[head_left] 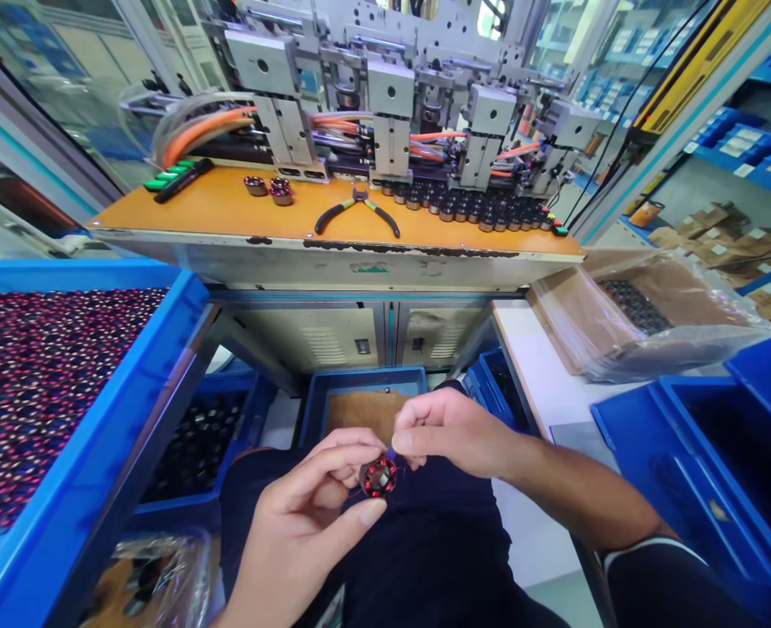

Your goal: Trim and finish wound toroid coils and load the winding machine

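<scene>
Over my lap, my left hand [324,493] grips a small round motor stator [378,476] between thumb and fingers. Red copper windings ring its dark body, and its open face is turned up toward me. My right hand [441,432] is at its upper right edge, thumb and forefinger pinched together. Thin wire ends seem to stick out there, but what the pinch holds is too small to make out. Ahead on the orange bench top [221,205] lie pliers [358,211] with dark handles, spread apart. Two more wound stators [282,192] stand left of them.
A machine with metal clamp blocks [391,87] rises behind the bench. Rows of black cylindrical parts [467,208] stand before it. At left is a blue bin [186,301] full of red-wound stators. A plastic-lined carton [569,323] and blue crates [673,436] are at right.
</scene>
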A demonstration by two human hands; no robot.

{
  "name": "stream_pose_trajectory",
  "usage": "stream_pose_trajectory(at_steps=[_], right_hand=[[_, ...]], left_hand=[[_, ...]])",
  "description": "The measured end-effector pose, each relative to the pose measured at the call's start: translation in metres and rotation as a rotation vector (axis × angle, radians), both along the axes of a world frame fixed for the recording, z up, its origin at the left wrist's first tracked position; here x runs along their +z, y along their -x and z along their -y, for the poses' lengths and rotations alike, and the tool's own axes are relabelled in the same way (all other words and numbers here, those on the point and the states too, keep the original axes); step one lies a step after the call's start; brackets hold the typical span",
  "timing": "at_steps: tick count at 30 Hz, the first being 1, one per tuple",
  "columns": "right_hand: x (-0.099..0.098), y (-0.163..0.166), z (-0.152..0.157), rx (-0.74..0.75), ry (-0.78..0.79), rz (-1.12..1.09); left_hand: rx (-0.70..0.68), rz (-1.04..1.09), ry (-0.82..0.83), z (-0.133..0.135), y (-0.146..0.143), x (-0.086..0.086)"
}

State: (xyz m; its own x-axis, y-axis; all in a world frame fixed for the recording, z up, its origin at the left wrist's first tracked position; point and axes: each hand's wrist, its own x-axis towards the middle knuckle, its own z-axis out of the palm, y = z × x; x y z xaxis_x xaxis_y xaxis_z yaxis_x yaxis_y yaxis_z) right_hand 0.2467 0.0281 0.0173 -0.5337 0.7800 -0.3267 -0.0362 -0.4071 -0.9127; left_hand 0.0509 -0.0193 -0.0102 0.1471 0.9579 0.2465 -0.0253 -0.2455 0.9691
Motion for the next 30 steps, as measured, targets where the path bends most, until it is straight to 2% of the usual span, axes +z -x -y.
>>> stream_pose_trajectory(at_steps=[5,10,14,18,22,27,30], right_hand=[[-0.005,-0.008,0.002,-0.032,-0.012,0.027],[-0.013,-0.002,0.011,0.045,0.04,-0.018],[-0.019,-0.004,0.013,0.054,0.018,-0.089],[-0.015,-0.016,0.006,0.142,-0.038,-0.02],[-0.005,-0.023,0.004,0.117,-0.086,0.0],[-0.002,-0.019,0.01,0.172,-0.078,-0.04],[-0.007,-0.019,0.012,0.16,-0.111,-0.008]], left_hand=[[0.0,-0.009,0.045,0.004,-0.001,0.001],[-0.024,0.03,0.062,0.002,-0.003,0.002],[-0.041,0.073,0.131,0.001,-0.002,0.0],[-0.046,0.193,0.283,0.007,-0.005,-0.003],[0.01,0.23,0.379,0.01,-0.008,-0.004],[-0.065,0.047,0.186,0.005,-0.007,0.0],[-0.045,0.011,0.112,0.004,-0.007,0.004]])
